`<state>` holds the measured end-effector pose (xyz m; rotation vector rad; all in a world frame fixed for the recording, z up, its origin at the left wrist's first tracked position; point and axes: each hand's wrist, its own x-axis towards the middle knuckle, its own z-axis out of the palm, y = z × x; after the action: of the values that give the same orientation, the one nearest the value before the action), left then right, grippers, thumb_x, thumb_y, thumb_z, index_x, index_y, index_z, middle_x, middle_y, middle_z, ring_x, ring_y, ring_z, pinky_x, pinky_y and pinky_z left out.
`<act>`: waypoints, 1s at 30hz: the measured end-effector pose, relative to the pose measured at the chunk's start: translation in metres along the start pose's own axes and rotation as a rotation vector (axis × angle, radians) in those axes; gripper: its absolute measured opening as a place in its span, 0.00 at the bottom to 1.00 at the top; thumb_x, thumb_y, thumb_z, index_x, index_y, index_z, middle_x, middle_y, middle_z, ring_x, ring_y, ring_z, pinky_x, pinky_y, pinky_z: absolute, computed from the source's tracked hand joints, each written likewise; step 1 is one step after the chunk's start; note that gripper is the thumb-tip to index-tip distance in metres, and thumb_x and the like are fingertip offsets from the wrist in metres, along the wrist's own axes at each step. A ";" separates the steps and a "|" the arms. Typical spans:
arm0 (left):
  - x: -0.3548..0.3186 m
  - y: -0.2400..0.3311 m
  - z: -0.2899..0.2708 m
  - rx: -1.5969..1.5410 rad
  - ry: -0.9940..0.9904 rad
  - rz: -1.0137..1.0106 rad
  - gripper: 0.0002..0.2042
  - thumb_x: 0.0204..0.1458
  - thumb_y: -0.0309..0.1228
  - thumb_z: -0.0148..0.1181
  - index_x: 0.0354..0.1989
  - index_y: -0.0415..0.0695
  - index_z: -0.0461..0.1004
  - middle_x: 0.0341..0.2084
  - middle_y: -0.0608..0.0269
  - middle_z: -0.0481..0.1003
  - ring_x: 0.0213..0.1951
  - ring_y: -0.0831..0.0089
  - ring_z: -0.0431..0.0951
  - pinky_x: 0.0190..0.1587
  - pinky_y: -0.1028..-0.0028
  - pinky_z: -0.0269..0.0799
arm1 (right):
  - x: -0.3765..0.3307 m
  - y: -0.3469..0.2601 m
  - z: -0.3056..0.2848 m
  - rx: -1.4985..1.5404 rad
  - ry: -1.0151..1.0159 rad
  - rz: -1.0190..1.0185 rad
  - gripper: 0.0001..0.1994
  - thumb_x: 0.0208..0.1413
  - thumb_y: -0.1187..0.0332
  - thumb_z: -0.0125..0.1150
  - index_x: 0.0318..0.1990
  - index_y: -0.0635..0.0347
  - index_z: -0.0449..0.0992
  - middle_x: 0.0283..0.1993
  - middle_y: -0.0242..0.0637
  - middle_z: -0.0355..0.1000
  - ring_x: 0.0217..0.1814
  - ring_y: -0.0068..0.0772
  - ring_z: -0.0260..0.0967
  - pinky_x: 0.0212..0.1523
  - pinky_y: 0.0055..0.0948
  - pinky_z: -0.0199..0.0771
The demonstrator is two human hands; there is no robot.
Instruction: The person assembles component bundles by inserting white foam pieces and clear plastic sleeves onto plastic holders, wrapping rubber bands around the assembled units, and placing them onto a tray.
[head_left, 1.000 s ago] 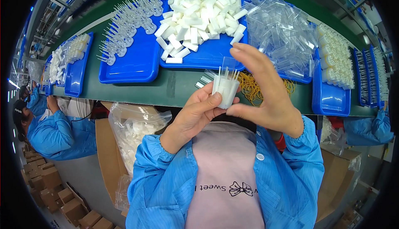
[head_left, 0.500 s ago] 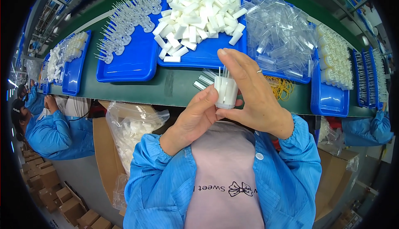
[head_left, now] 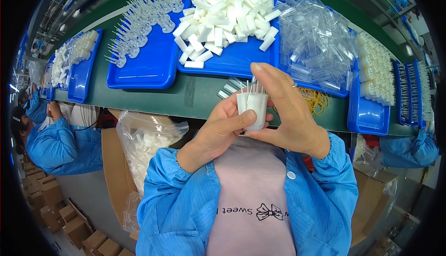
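Observation:
In front of my chest, both hands hold a small upright white piece [head_left: 257,109]. It looks like white blocks set among thin prongs that stick out at its top. My left hand [head_left: 216,130] is closed round its left side, thumb across the front. My right hand [head_left: 295,123] grips it from the right, thumb low by the base and fingers raised behind the prongs. Beyond them, a blue tray [head_left: 217,65] bears a heap of white blocks [head_left: 223,19]. Clear pronged parts [head_left: 139,28] stand in another blue tray [head_left: 141,72] to its left.
Clear plastic sleeves [head_left: 320,42] fill a tray at the right. Beside it, stacked blue trays [head_left: 369,116] carry white banded pieces [head_left: 375,70]. Yellow rubber bands [head_left: 317,102] and clear tubes [head_left: 227,90] lie on the green bench [head_left: 179,103]. A co-worker [head_left: 60,140] sits at left, near a bag [head_left: 146,144].
My left thumb has moved lower across the front of the white piece, and the piece has turned slightly. My right index fingertip has shifted slightly right and down.

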<state>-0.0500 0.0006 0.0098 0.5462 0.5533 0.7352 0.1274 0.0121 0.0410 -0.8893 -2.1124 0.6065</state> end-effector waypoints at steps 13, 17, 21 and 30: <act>-0.001 -0.001 0.001 0.026 -0.051 -0.042 0.31 0.49 0.38 0.67 0.59 0.42 0.60 0.48 0.59 0.71 0.50 0.70 0.74 0.50 0.71 0.73 | 0.000 0.003 -0.007 0.045 -0.065 -0.087 0.48 0.26 0.70 0.75 0.64 0.52 0.60 0.62 0.47 0.59 0.61 0.53 0.59 0.61 0.49 0.58; -0.001 -0.004 -0.002 0.021 -0.082 -0.081 0.30 0.50 0.39 0.66 0.58 0.42 0.60 0.48 0.57 0.72 0.51 0.70 0.74 0.49 0.71 0.74 | 0.001 0.003 -0.006 0.082 -0.095 -0.085 0.47 0.28 0.70 0.75 0.64 0.52 0.60 0.62 0.46 0.60 0.61 0.52 0.60 0.60 0.48 0.59; -0.001 -0.005 -0.002 -0.005 -0.072 -0.068 0.30 0.50 0.39 0.66 0.58 0.42 0.60 0.48 0.57 0.72 0.51 0.69 0.74 0.49 0.71 0.74 | -0.003 0.002 -0.005 0.100 -0.060 -0.073 0.46 0.29 0.70 0.75 0.64 0.51 0.60 0.60 0.45 0.62 0.59 0.51 0.61 0.57 0.47 0.60; -0.002 -0.003 -0.002 -0.132 -0.141 -0.029 0.34 0.52 0.50 0.60 0.61 0.42 0.56 0.51 0.55 0.70 0.54 0.67 0.72 0.54 0.70 0.71 | -0.002 -0.002 -0.008 0.052 -0.022 -0.104 0.42 0.32 0.71 0.73 0.62 0.51 0.64 0.54 0.39 0.68 0.57 0.44 0.64 0.54 0.43 0.59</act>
<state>-0.0515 -0.0024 0.0070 0.4624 0.3780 0.6942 0.1339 0.0099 0.0466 -0.7425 -2.1380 0.6170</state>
